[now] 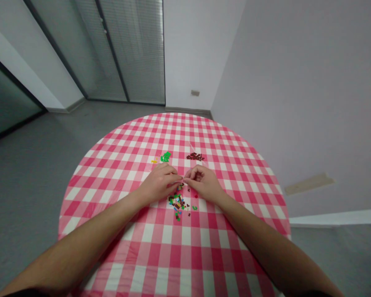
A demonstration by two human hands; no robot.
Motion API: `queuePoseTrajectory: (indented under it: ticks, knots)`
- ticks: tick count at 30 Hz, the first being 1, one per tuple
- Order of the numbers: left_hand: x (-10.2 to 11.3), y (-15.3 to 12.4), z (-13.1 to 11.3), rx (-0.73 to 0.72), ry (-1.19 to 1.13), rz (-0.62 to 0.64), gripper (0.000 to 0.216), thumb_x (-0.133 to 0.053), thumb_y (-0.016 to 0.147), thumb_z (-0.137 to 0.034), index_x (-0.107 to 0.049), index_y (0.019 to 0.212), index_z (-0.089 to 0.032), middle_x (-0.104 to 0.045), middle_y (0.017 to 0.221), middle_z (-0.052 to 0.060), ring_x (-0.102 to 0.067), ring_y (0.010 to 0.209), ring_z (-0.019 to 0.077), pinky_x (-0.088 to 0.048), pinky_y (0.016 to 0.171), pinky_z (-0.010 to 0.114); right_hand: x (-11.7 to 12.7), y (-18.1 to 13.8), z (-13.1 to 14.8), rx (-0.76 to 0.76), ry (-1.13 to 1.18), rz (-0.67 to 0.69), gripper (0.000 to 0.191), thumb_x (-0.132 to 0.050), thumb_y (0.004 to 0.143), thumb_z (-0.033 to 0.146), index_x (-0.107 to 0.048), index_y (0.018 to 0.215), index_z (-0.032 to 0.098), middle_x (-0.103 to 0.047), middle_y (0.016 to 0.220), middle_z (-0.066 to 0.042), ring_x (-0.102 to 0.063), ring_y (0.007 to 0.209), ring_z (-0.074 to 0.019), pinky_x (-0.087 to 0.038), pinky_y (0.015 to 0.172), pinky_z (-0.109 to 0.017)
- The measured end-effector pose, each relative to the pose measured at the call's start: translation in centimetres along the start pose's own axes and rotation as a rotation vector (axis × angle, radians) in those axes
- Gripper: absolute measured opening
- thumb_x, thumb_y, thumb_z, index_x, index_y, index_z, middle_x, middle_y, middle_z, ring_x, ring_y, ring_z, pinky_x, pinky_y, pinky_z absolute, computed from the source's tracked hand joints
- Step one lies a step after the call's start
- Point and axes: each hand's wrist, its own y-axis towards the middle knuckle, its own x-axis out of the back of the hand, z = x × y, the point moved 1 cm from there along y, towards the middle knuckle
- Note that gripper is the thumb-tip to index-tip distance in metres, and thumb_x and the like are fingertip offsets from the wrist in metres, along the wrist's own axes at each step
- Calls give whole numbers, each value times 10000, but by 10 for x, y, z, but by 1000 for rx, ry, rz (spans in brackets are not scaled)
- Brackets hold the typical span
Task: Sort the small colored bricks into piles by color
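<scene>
My left hand (163, 181) and my right hand (203, 181) meet over the middle of the table, fingertips pinched together and touching or nearly so. Whatever lies between the fingertips is too small to make out. Just below them spreads a loose pile of small mixed pieces (177, 202), brown, green, blue and yellow, that look like toy building bricks. A heap of green pieces (165, 156) lies beyond my left hand, with a few yellow pieces (153, 161) beside it. Beyond my right hand is a heap of dark brown pieces (195, 156).
The round table wears a red-and-white checked tablecloth (179, 132). A few stray green pieces (194, 208) lie right of the mixed pile. Behind stand a glass partition with blinds (136, 49) and a white wall with an outlet (195, 93). Another wall (312, 103) rises on the right.
</scene>
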Motion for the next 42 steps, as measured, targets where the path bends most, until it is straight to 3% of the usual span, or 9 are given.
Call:
queuePoseTrajectory:
  ticks: [3, 8, 18, 21, 25, 29, 37, 42]
  knots:
    - [-3, 0, -7, 4, -14, -3, 172, -592, 963, -275, -725, 875, -211, -678, 835, 39, -574, 776, 175, -447, 741, 346, -2, 1, -1, -39, 158, 50, 420, -786, 722, 478, -456, 681, 220, -713, 827, -56, -636, 667, -160, -523, 599, -305]
    - [-2, -1, -6, 20, 6, -90, 170, -601, 963, -303, -709, 860, -222, -686, 815, 31, -576, 765, 171, -444, 728, 349, -1, 2, 0, -65, 186, 56, 404, -828, 681, 458, -513, 693, 205, -659, 720, -14, -596, 591, -128, -498, 552, -274]
    - [2, 0, -11, -12, -35, -76, 131, -606, 938, -242, -689, 843, -205, -696, 838, 33, -584, 787, 176, -452, 751, 354, 1, 1, -1, -122, 225, 124, 375, -852, 653, 410, -545, 703, 201, -649, 681, 1, -599, 583, -118, -503, 550, -260]
    - [7, -1, 4, 81, -5, -81, 117, -618, 920, -255, -705, 853, -214, -705, 844, 35, -598, 815, 197, -453, 775, 373, 2, 1, -1, -125, 174, 78, 363, -822, 695, 447, -560, 728, 198, -642, 639, 1, -590, 536, -121, -491, 519, -261]
    - [15, -6, 38, 315, 145, -91, 113, -659, 878, -272, -737, 833, -203, -718, 858, 63, -602, 833, 234, -440, 782, 401, 6, 2, -4, -107, 148, 49, 348, -792, 739, 459, -565, 751, 195, -660, 654, -14, -616, 537, -136, -489, 503, -259]
    - [15, -11, 59, 468, 230, -12, 134, -657, 853, -293, -752, 813, -209, -737, 825, 54, -613, 817, 248, -422, 796, 409, 8, 1, -5, -94, 118, 50, 338, -784, 749, 454, -569, 746, 194, -669, 659, -23, -633, 541, -144, -498, 501, -260]
    - [3, -8, 61, 588, 192, 131, 194, -627, 841, -349, -785, 824, -238, -751, 862, 42, -625, 867, 263, -403, 822, 399, 7, 0, 0, -118, 156, 37, 368, -790, 727, 486, -555, 726, 203, -635, 599, -6, -609, 500, -147, -468, 456, -256]
    - [6, -8, 61, 593, 206, 169, 217, -582, 832, -273, -793, 872, -244, -754, 894, 43, -626, 885, 269, -407, 826, 401, 9, 0, 2, -104, 103, 12, 334, -785, 727, 445, -556, 721, 202, -627, 631, -5, -584, 527, -134, -455, 483, -252]
